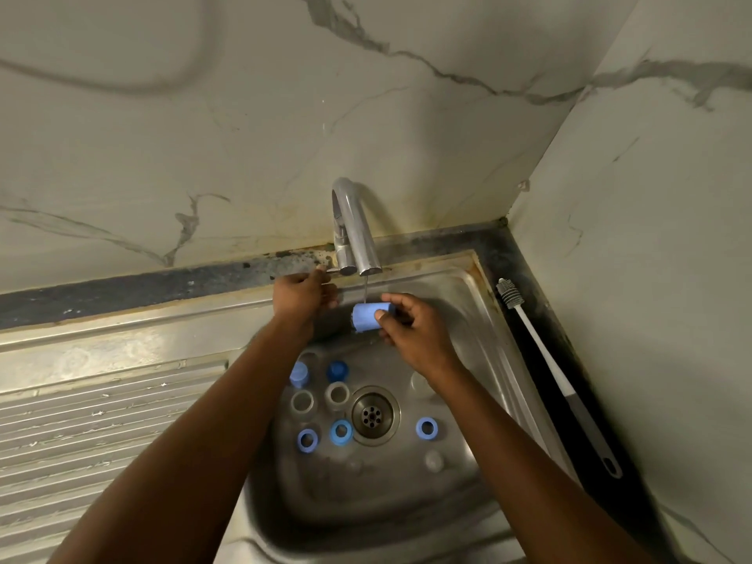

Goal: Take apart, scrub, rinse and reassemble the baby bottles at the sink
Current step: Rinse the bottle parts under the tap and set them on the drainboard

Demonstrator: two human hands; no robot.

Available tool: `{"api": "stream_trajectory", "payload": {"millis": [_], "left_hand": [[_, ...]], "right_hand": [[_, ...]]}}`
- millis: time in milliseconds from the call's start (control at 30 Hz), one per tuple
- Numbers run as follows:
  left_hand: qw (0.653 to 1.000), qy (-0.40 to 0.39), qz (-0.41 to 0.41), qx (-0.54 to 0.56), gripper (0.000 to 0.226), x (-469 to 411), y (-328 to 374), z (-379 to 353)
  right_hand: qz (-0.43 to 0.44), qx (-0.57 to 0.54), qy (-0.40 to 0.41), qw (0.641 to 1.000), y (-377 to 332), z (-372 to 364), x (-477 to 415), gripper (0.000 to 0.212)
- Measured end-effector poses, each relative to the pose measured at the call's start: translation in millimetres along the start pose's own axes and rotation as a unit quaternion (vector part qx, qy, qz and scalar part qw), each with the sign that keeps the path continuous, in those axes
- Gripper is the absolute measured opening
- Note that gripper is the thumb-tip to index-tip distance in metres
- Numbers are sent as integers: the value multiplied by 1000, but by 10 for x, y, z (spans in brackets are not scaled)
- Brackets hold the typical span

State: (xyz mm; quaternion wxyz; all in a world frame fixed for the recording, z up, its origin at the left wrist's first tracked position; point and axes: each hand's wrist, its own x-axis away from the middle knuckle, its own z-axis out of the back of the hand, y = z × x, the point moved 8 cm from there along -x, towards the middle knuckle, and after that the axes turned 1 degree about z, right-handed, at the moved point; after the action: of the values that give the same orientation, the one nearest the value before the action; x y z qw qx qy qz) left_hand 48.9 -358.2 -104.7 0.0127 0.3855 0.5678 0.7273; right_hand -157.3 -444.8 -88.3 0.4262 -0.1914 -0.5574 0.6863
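Two hands over sink (482,315). Blue bottle (371,317) lies sideways under thin stream from tap (353,230), just left of right hand (413,333). Thumb presses near side, curled fingers wrap far side and right end, close together. Left hand (302,298) at tap base, fingers curled round lever (327,270). Both forearms stretch forward over basin. Three blue rings (341,432) lie near drain (374,415); brush (549,374) on right ledge.
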Motion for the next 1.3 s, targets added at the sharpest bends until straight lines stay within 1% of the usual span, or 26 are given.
{"api": "stream_trajectory", "payload": {"millis": [67, 133, 200, 367, 433, 500, 633, 733, 767, 833, 900, 933, 1100, 1200, 1300], "left_hand": [[999, -8, 21, 26, 27, -1, -47, -18], [999, -15, 33, 15, 30, 62, -99, -33], [999, -37, 38, 2, 29, 174, -197, -49], [985, -161, -12, 54, 26, 584, -350, -81], [980, -185, -31, 66, 24, 687, -318, -81], [981, -174, -37, 76, 22, 739, -277, -47], [984, -129, -42, 115, 14, 786, -176, 61], [982, -116, -36, 147, 15, 794, -123, 68], [980, -114, -28, 160, 17, 796, -124, 57], [973, -125, -3, 193, 23, 804, -136, 21], [964, -144, 27, 223, 28, 829, -168, -38], [960, -151, 43, 233, 30, 845, -186, -64], [948, -164, 106, 253, 34, 908, -269, -210], [944, -177, 118, 253, 37, 919, -293, -254], [948, -191, 117, 226, 39, 953, -319, -298]], "right_hand": [[6, -5, -8, 1000, -41, 5, 27, 38], [7, -19, -12, 1000, -95, 2, 43, 36], [6, -35, -5, 999, -151, 23, 36, 35], [-18, -131, -15, 991, -200, 55, 46, 34], [-28, -144, -21, 989, -216, 41, 59, 35], [-26, -121, -24, 992, -247, 28, 46, 35], [-1, -30, -43, 999, -327, -45, -50, 33], [8, -27, -36, 999, -401, -90, -123, 24], [12, -36, -32, 999, -428, -100, -142, 24], [24, -34, -29, 999, -488, -107, -165, 32], [37, -1, -32, 999, -537, -86, -162, 41], [45, 20, -33, 998, -556, -74, -158, 42], [97, 60, -18, 993, -707, -24, -138, 42], [129, 74, 3, 989, -800, 14, -98, 34], [173, 128, 27, 976, -884, 39, -50, 30]]}}
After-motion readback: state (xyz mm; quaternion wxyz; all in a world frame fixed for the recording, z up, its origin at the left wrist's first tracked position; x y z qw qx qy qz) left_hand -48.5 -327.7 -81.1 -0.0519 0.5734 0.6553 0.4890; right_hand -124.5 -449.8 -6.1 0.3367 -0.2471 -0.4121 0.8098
